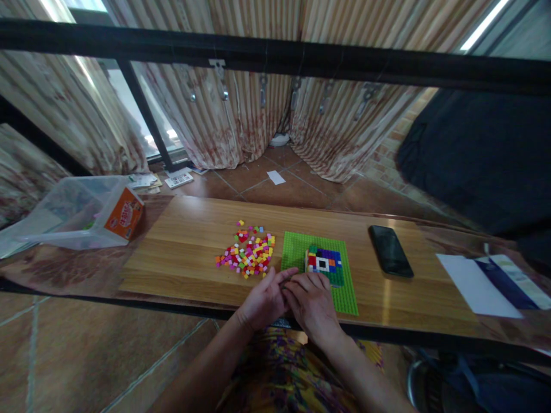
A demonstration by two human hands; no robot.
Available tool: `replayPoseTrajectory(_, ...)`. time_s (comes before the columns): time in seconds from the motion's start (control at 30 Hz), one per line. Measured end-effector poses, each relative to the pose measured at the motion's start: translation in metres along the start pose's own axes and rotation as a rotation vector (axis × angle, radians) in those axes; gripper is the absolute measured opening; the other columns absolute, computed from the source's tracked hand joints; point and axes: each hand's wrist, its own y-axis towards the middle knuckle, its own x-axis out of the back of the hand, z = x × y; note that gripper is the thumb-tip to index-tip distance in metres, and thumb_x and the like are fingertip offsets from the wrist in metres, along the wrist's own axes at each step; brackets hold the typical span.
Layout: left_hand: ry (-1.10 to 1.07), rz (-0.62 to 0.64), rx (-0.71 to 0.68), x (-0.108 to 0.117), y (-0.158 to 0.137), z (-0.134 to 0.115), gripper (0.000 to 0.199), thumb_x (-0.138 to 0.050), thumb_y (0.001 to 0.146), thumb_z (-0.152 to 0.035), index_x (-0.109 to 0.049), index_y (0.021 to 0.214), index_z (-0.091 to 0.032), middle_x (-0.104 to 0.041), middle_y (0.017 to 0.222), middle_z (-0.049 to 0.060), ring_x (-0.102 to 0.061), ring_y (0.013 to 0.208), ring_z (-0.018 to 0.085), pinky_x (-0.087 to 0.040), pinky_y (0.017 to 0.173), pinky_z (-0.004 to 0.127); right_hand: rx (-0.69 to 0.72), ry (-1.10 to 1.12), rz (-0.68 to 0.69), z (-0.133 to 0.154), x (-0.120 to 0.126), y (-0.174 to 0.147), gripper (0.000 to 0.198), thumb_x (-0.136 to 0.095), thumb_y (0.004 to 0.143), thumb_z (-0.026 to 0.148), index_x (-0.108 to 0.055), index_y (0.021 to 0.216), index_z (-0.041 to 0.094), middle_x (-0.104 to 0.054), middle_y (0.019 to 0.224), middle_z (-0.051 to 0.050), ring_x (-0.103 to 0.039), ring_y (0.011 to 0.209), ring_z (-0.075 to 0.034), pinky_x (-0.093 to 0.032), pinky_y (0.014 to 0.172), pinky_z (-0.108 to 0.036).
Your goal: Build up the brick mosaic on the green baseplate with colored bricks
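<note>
My left hand is turned palm up at the table's near edge, its visible fingers stretched toward the baseplate. Over that palm, the fingers of my right hand are bent and drawn together; whatever lies between them is hidden. Just beyond my right hand, a built block of small bricks in blue, green, red, yellow and white sits on a bright green studded baseplate. Left of the baseplate, a loose pile of tiny coloured bricks is spread on the wooden board.
A black phone lies right of the baseplate, with white paper and a blue-and-white packet farther right. On the left stands a clear plastic box with an orange label. A dark metal bar crosses ahead, before striped curtains.
</note>
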Motion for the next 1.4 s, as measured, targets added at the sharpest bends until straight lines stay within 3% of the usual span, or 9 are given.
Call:
replayPoseTrajectory(0.13, 0.001, 0.000, 0.001, -0.001, 0.000, 0.000, 0.051, -0.030, 0.089, -0.051, -0.050, 0.123, -0.018, -0.060, 0.103, 0.007, -0.057, 0.086, 0.015, -0.040, 0.083, 0.030, 0.005, 0.058, -0.047, -0.002, 0.002, -0.001, 0.017, -0.050, 0.087, 0.023, -0.067, 0.084, 0.023, -0.065, 0.086, -0.003, -0.053, 0.086, -0.019, -0.036, 0.081, -0.037)
replayPoseTrajectory(0.23, 0.002, 0.016, -0.022, -0.001, 0.000, 0.000, 0.050, -0.029, 0.090, -0.050, -0.052, 0.121, -0.018, -0.058, 0.114, 0.009, -0.055, 0.101, 0.018, -0.037, 0.091, 0.034, -0.040, 0.124, -0.112, -0.009, 0.009, 0.000, 0.017, -0.051, 0.087, 0.025, -0.068, 0.086, 0.024, -0.066, 0.088, -0.004, -0.054, 0.086, -0.019, -0.038, 0.079, -0.037)
replayPoseTrajectory(0.33, 0.039, 0.019, -0.028, 0.000, 0.000, 0.000, 0.050, -0.032, 0.089, -0.051, -0.053, 0.120, -0.017, -0.052, 0.126, 0.013, -0.047, 0.116, 0.023, -0.032, 0.097, 0.040, -0.157, 0.169, -0.211, -0.029, 0.019, 0.007, 0.017, -0.052, 0.086, 0.029, -0.068, 0.088, 0.024, -0.066, 0.091, -0.005, -0.056, 0.088, -0.020, -0.041, 0.081, -0.038)
replayPoseTrajectory(0.47, 0.096, -0.009, -0.010, -0.001, 0.000, -0.002, 0.053, -0.032, 0.088, -0.052, -0.051, 0.123, -0.017, -0.044, 0.136, 0.015, -0.042, 0.122, 0.027, -0.031, 0.097, 0.042, -0.351, 0.297, -0.326, -0.070, 0.026, 0.022, 0.021, -0.054, 0.083, 0.036, -0.069, 0.085, 0.022, -0.066, 0.091, -0.006, -0.058, 0.089, -0.020, -0.043, 0.083, -0.037)
replayPoseTrajectory(0.67, 0.133, -0.026, -0.020, -0.003, -0.001, -0.001, 0.051, -0.032, 0.089, -0.050, -0.050, 0.123, -0.017, -0.043, 0.136, 0.015, -0.045, 0.119, 0.025, -0.034, 0.094, 0.040, -0.475, 0.467, -0.212, -0.101, 0.015, 0.038, 0.024, -0.056, 0.079, 0.040, -0.070, 0.082, 0.021, -0.067, 0.091, -0.005, -0.060, 0.089, -0.020, -0.044, 0.086, -0.039)
replayPoseTrajectory(1.1, 0.130, -0.021, -0.002, -0.002, 0.000, -0.001, 0.050, -0.032, 0.089, -0.050, -0.050, 0.123, -0.018, -0.044, 0.136, 0.014, -0.048, 0.115, 0.024, -0.038, 0.090, 0.037, -0.388, 0.369, -0.052, -0.101, 0.020, 0.045, 0.026, -0.051, 0.082, 0.038, -0.071, 0.079, 0.022, -0.068, 0.089, -0.004, -0.060, 0.088, -0.019, -0.042, 0.086, -0.035)
replayPoseTrajectory(1.4, 0.121, -0.029, -0.017, -0.001, 0.001, 0.001, 0.047, -0.034, 0.089, -0.049, -0.054, 0.118, -0.017, -0.051, 0.128, 0.013, -0.053, 0.109, 0.023, -0.040, 0.087, 0.036, -0.418, 0.393, 0.012, -0.102, 0.020, 0.043, 0.026, -0.050, 0.082, 0.038, -0.071, 0.085, 0.022, -0.070, 0.091, -0.003, -0.062, 0.086, -0.018, -0.044, 0.082, -0.032)
